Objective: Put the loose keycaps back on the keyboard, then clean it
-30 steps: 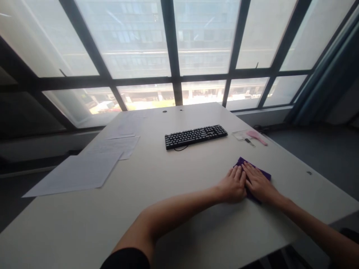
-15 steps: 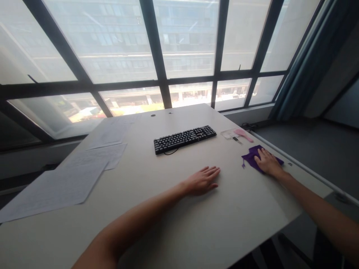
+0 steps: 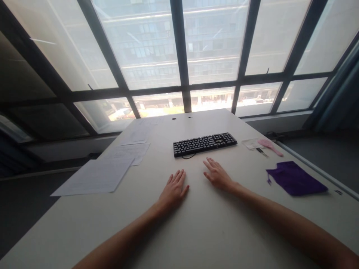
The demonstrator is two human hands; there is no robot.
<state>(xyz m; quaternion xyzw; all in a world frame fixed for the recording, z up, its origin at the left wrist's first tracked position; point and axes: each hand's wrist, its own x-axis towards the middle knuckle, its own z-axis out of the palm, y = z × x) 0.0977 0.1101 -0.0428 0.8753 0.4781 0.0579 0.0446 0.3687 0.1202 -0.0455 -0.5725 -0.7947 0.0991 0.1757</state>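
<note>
My left hand (image 3: 173, 189) lies palm down at the white table's (image 3: 179, 231) middle, fingers stretched out and holding nothing. To its right, my right hand (image 3: 218, 175) is also open and palm down, its fingers pointing up and left. Just beyond both hands sits a black keyboard (image 3: 205, 144), with a short loop of cable at its front edge. Off to the right, a purple drawstring pouch (image 3: 297, 180) lies flat, apart from either hand.
Several paper sheets (image 3: 97, 175) overlap along the left side. Beyond the pouch are a pink hairbrush (image 3: 270, 147), a clear flat packet (image 3: 251, 144) and a small dark-ended item (image 3: 261, 151). Large framed windows (image 3: 151, 45) stand past the table's far edge.
My right hand has left the purple pouch and moved left to the front of the keyboard. My left hand has drawn to the left. The view has turned left.
</note>
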